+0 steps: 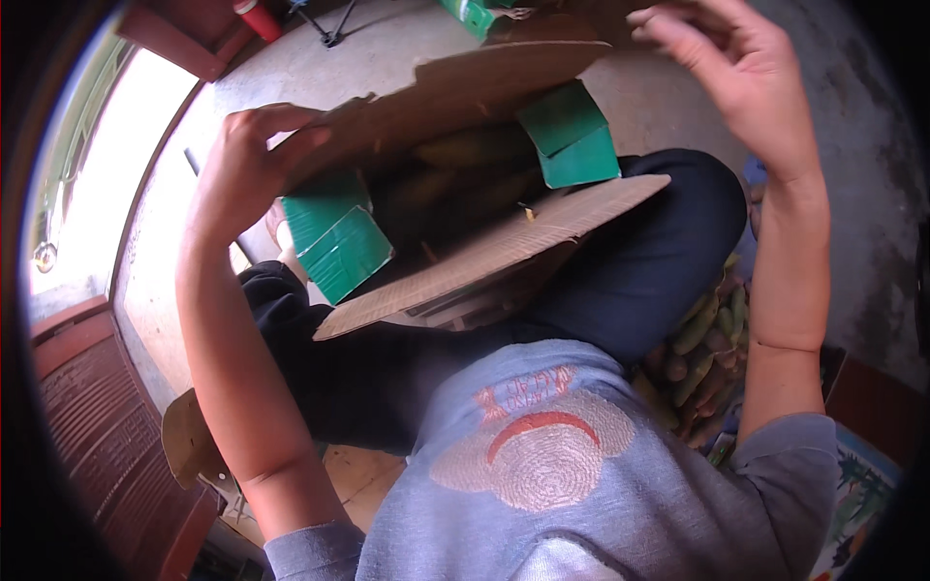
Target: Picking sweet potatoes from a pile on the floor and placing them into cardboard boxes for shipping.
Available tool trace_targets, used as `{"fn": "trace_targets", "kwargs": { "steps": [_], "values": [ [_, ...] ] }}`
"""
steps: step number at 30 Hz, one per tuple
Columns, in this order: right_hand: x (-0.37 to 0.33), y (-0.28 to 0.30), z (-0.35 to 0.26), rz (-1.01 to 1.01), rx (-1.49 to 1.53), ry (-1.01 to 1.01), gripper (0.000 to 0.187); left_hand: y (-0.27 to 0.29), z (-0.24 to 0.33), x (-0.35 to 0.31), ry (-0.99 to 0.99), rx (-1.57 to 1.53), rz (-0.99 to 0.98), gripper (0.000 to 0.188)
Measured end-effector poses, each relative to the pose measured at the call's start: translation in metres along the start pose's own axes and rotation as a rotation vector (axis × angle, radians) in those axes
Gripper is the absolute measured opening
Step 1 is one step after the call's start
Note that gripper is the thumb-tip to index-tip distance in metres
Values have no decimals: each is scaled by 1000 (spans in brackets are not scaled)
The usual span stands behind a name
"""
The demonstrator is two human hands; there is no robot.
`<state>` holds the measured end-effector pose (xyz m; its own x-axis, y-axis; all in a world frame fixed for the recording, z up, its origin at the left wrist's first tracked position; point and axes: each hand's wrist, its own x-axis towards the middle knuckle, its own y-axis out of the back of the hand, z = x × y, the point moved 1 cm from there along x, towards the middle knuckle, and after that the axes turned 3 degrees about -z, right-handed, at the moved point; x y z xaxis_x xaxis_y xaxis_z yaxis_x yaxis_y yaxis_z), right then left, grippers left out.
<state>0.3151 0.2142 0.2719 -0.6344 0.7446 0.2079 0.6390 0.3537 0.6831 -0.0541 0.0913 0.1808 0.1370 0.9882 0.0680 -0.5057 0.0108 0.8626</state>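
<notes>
An open cardboard box (455, 257) stands between my legs, its brown long flaps raised at the near and far sides. Its two short end flaps, the left green flap (337, 237) and the right green flap (581, 155), are folded outward. Dim yellow-green produce (475, 150) lies inside, mostly in shadow. My left hand (254, 165) pinches the left end of the far cardboard flap (465, 87) between thumb and fingers. Past that flap's right end, my right hand (731, 58) is raised with loosely bent, parted fingers and nothing in them.
A heap of long green and brownish produce (702, 344) lies beside my right leg. Brown slatted wooden furniture (121, 436) stands at the left, near a bright doorway. Another green box (472, 15) and a red cylinder (258, 19) are on the far side.
</notes>
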Motion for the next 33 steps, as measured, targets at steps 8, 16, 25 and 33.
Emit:
{"fn": "trace_targets", "kwargs": {
  "steps": [8,16,25,33],
  "values": [
    [-143,99,157,491,-3,-472,25,8,-23,-8,106,-201,-19,59],
    [-343,-4,315,225,-279,-714,26,2,-56,-9,219,-274,82,68],
    [-514,-171,367,-494,-145,-935,43,-24,-66,-12,357,-362,225,56],
    [-478,-177,246,-820,-258,-1000,70,-15,-93,-36,484,-427,338,49]
  ]
}}
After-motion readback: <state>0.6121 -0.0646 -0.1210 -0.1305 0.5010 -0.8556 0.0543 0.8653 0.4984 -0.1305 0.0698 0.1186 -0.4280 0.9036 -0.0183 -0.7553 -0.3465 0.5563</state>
